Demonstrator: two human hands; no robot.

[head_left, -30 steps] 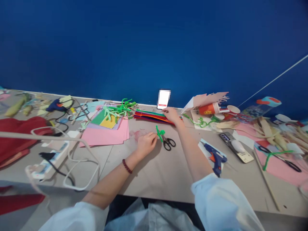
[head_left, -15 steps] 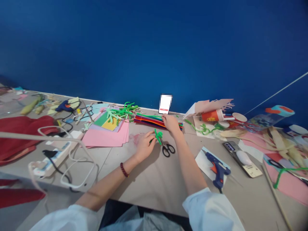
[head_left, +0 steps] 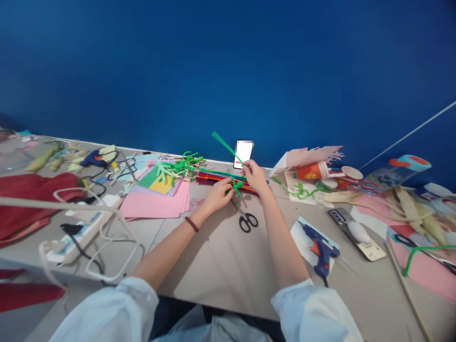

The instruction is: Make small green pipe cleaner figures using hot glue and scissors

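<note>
Between the fingers of my left hand is a small bent piece of green pipe cleaner. My right hand pinches one end of a long green pipe cleaner, which sticks up and to the left, blurred by motion. Behind and under both hands lies a bundle of coloured pipe cleaners, mostly red, blue and green. Black-handled scissors rest on the table just in front of my hands, their blades partly hidden. A phone with a bright screen leans on the wall behind the bundle.
Pink paper and a heap of green twisted pipe cleaners lie left. Farther left are a power strip with cables and red cloth. At right sit a blue glue gun, another phone and red paper cups.
My right hand has lifted a long green pipe cleaner from the bundle, its free end now up by the wall. My left hand has moved forward and slightly right with the small green piece.
</note>
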